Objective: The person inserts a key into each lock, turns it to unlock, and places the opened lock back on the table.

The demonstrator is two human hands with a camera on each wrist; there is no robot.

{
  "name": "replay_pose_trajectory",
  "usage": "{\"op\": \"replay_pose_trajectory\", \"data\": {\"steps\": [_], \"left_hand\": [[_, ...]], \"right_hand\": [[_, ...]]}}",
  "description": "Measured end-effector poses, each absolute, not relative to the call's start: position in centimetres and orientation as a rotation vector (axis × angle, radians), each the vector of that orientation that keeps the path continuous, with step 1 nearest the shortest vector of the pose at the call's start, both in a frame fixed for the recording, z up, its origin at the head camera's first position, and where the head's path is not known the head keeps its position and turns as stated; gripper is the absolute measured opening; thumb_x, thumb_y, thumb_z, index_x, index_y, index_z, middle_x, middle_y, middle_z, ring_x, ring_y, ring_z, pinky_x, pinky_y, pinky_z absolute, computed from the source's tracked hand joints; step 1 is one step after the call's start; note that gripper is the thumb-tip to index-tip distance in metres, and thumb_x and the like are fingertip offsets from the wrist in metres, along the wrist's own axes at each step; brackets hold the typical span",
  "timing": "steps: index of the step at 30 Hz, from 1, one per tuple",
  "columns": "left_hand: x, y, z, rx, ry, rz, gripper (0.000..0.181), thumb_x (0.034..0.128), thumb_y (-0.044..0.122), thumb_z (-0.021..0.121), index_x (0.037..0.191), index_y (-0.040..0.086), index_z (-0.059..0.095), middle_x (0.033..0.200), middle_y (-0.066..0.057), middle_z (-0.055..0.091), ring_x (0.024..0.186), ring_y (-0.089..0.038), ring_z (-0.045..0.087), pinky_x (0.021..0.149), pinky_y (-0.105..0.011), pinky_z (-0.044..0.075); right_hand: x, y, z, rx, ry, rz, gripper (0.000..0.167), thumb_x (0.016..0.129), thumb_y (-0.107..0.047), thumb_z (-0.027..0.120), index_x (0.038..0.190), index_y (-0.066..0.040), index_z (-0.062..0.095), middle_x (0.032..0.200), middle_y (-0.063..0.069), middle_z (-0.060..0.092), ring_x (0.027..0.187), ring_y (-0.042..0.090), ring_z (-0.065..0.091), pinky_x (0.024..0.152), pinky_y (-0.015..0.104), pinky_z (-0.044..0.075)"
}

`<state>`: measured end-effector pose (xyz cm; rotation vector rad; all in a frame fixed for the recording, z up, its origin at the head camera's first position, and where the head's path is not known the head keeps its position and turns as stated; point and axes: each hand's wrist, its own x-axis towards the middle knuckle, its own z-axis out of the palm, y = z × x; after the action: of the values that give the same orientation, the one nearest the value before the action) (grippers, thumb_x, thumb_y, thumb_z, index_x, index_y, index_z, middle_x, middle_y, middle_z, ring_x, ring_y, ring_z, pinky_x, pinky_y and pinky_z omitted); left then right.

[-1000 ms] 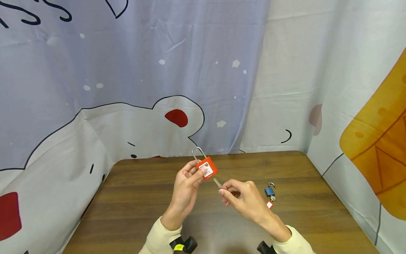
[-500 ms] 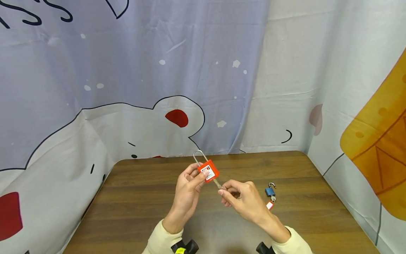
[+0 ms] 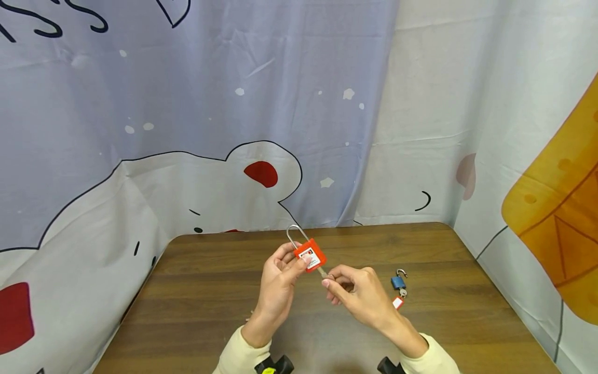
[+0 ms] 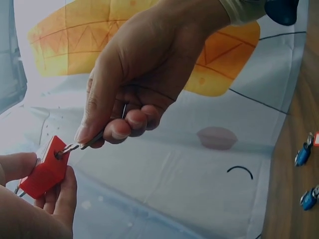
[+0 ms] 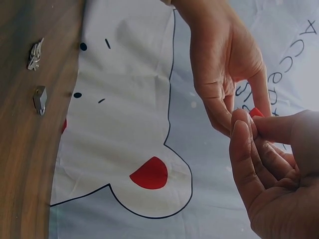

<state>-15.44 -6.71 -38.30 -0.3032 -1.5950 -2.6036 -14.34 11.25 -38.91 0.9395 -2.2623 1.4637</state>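
My left hand (image 3: 276, 291) grips a red padlock (image 3: 315, 261) by its body, thumb over the white label. Its silver shackle (image 3: 295, 228) points up and away, and both legs run down to the body. Between thumb and fingertips my right hand (image 3: 362, 293) pinches a key (image 3: 323, 272). In the left wrist view the tip of the key (image 4: 74, 147) is at the keyhole in the padlock's (image 4: 46, 172) underside; how deep it sits I cannot tell. The right wrist view shows only a red corner of the padlock (image 5: 256, 112) behind the fingers.
A blue padlock (image 3: 398, 282) with its shackle swung open lies right of my right hand, with a key and red tag (image 3: 397, 302). The right wrist view shows a silver padlock (image 5: 40, 99) and a bunch of keys (image 5: 35, 55) on the wooden table (image 5: 30, 169).
The red padlock has moved slightly down and right with my left hand. The key, apart from it a second ago, now meets its underside. My right hand has hardly moved.
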Motion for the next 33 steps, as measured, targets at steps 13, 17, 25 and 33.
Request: {"op": "replay_pose_trajectory", "data": {"steps": [13, 17, 25, 33], "left_hand": [[-15.1, -6.5, -38.6, -0.330, -1.753, -2.457, 0.037, 0.0835, 0.000, 0.070, 0.116, -0.001, 0.052, 0.104, -0.005, 0.064, 0.096, -0.015, 0.067, 0.081, -0.023, 0.056], [-15.1, -6.4, -38.9, -0.357, -1.764, -2.453, 0.038, 0.0831, 0.000, 0.071, 0.116, -0.002, 0.052, 0.105, -0.005, 0.064, 0.097, -0.016, 0.067, 0.082, -0.025, 0.056], [-14.9, -6.2, -39.3, -0.368, -1.822, -2.446, 0.037, 0.0847, 0.004, 0.072, 0.117, 0.000, 0.053, 0.108, -0.006, 0.064, 0.102, -0.016, 0.067, 0.086, -0.025, 0.056], [-14.7, -6.3, -39.0, -0.385, -1.781, -2.434, 0.035, 0.0833, 0.004, 0.073, 0.114, 0.003, 0.055, 0.109, -0.007, 0.065, 0.103, -0.016, 0.066, 0.085, -0.026, 0.056]], "right_hand": [[-14.3, 11.3, -38.8, 0.926, -2.273, 1.508, 0.008, 0.092, -0.012, 0.068, 0.085, -0.009, 0.068, 0.064, 0.001, 0.069, 0.051, 0.006, 0.063, 0.049, 0.021, 0.053], [-14.3, 11.2, -38.8, 0.929, -2.251, 1.523, 0.007, 0.092, -0.010, 0.068, 0.085, -0.007, 0.068, 0.064, 0.002, 0.069, 0.050, 0.007, 0.064, 0.048, 0.023, 0.053], [-14.3, 11.2, -39.2, 0.866, -2.271, 1.631, 0.010, 0.091, -0.011, 0.068, 0.086, -0.003, 0.068, 0.064, 0.005, 0.069, 0.051, 0.008, 0.064, 0.049, 0.027, 0.055], [-14.7, 11.5, -39.9, 0.907, -2.216, 1.999, 0.022, 0.101, -0.011, 0.052, 0.096, 0.008, 0.062, 0.073, 0.011, 0.067, 0.062, 0.007, 0.064, 0.057, 0.030, 0.057]]}}
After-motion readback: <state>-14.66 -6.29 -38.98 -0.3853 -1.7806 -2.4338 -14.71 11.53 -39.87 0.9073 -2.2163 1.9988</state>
